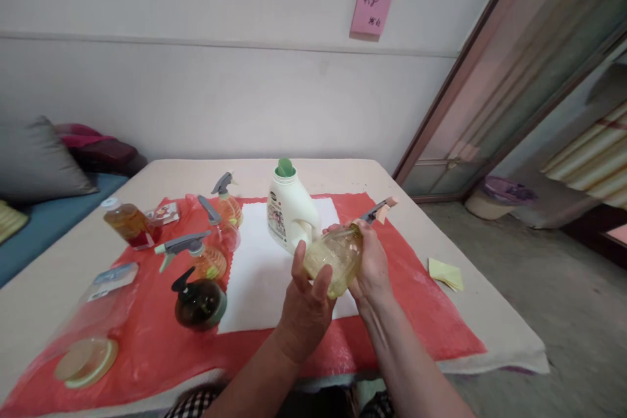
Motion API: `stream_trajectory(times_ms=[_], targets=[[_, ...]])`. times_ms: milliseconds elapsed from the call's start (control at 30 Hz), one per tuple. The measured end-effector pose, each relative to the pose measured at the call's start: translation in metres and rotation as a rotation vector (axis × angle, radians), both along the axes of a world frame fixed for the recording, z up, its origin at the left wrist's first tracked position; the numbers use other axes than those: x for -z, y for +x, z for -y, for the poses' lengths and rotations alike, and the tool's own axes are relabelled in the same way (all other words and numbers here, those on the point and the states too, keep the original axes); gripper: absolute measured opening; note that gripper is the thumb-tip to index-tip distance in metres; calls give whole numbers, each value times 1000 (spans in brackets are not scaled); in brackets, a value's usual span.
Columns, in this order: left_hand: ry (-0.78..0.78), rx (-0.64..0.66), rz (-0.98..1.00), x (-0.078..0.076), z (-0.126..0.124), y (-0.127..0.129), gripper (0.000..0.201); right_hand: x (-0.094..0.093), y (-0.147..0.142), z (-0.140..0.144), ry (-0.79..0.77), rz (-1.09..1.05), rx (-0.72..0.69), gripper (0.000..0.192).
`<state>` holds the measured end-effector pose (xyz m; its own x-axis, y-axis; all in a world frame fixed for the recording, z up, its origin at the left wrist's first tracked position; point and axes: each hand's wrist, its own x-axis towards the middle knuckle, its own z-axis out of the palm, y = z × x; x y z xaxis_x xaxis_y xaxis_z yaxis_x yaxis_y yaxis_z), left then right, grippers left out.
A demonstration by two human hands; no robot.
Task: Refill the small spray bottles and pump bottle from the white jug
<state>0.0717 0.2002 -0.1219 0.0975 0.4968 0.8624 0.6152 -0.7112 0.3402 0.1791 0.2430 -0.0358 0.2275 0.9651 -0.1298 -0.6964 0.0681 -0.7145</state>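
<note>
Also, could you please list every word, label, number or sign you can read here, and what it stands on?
Nothing can be read for certain.
Pink note on the wall: handwritten marks, too blurred to read.
White detergent bottle: label print too small to read.
Amber bottle lying on the red cloth: label unreadable.
Clear container at the left: blue label blurred.

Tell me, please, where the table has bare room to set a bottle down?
The white sheet is bare between the dark bottle and the hands. The red mat is free right of the right hand. The spray bottles crowd the left.
</note>
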Motion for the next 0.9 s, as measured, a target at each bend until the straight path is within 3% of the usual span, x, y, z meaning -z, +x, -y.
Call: stream_trajectory(times_ms=[100,167,267,333,367,433,533,700,767,833,900], targets=[[-244,319,131,-14,6,-3,89,-2,5,-2,-27,44,98,21],[-563,500,448,-27,8,-5,93,-2,7,-1,0,97,133,20],[-1189,655,960,-44,7,-8,84,0,7,1,60,165,100,20],[-1496,772,1095,-50,5,-10,83,2,4,2,89,184,58,20],[-1553,816,1124,-51,4,-10,84,3,3,2,100,188,39,21],[-1472,815,1144,-50,5,-11,75,3,1,2,116,190,2,22],[-1129,678,1026,-40,7,-10,64,0,-2,2,120,176,-37,21],[-397,278,453,-12,0,-7,77,-4,-9,6,77,112,-31,21],[-182,146,272,-5,-2,-5,80,-4,-10,6,53,79,-14,22],[-125,143,186,-4,-1,-4,81,-4,-9,5,38,65,49,20],[-200,237,175,-9,2,-3,82,-4,-6,4,19,69,127,17]])
